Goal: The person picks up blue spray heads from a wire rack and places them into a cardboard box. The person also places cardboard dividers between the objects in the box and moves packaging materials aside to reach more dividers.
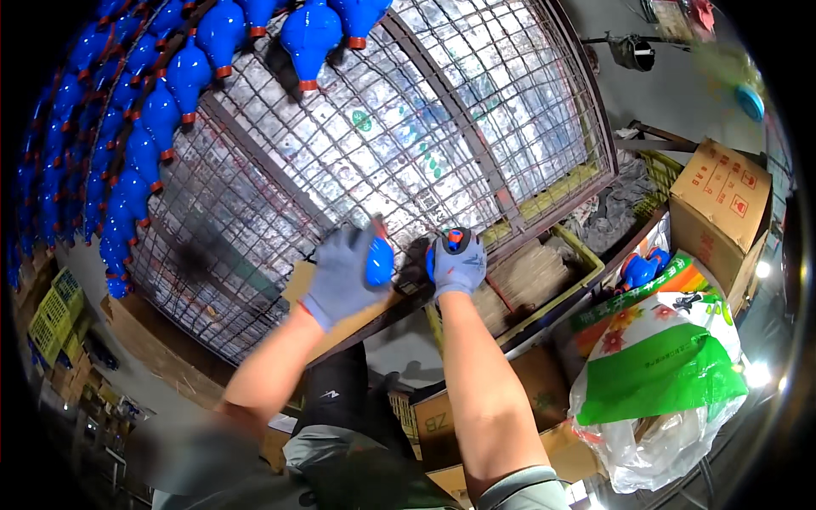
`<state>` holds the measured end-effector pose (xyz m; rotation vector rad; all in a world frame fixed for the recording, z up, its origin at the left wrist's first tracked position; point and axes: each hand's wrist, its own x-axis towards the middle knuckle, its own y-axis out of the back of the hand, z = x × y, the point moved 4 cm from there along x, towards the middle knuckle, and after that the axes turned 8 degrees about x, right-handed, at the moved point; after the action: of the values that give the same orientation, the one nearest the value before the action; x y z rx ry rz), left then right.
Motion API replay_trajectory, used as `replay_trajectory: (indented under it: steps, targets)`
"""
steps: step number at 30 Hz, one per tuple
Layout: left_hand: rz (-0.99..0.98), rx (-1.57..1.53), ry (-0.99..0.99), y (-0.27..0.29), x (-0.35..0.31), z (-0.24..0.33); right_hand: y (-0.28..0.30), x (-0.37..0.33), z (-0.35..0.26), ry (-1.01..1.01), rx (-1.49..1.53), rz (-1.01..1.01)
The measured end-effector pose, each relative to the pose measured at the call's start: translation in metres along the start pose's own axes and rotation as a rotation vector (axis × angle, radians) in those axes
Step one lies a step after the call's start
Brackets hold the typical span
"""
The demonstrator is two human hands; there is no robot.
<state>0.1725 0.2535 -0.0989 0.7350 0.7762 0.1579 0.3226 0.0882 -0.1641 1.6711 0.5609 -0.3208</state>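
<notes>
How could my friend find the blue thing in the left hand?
Find the big wire mesh, then look at its lower edge for the gloved left hand. It holds a shiny blue piece. Unlike the hanging blue pieces, it is held, and it shows more blue than the piece in the right hand.

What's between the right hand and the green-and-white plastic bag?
In the head view, mainly the yellow-green crate with a brownish bundle inside lies between the right hand and the plastic bag.
</notes>
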Motion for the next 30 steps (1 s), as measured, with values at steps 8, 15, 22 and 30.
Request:
replay_trajectory:
  steps: [8, 15, 22, 30]
  targets:
    - [0.147, 0.392, -0.121, 0.019, 0.068, 0.025, -0.006, 0.002, 0.016, 0.038, 0.001, 0.041]
    - [0.681, 0.465, 0.032, 0.182, 0.197, -0.062, -0.010, 0.000, 0.009, 0.064, 0.007, -0.025]
    - [0.201, 0.118, -0.140, 0.059, 0.048, -0.008, -0.003, 0.005, 0.012, 0.018, 0.002, -0.036]
    - [0.245, 0.069, -0.198, 0.080, 0.097, 0.010, -0.002, 0.004, 0.018, 0.015, 0.046, -0.047]
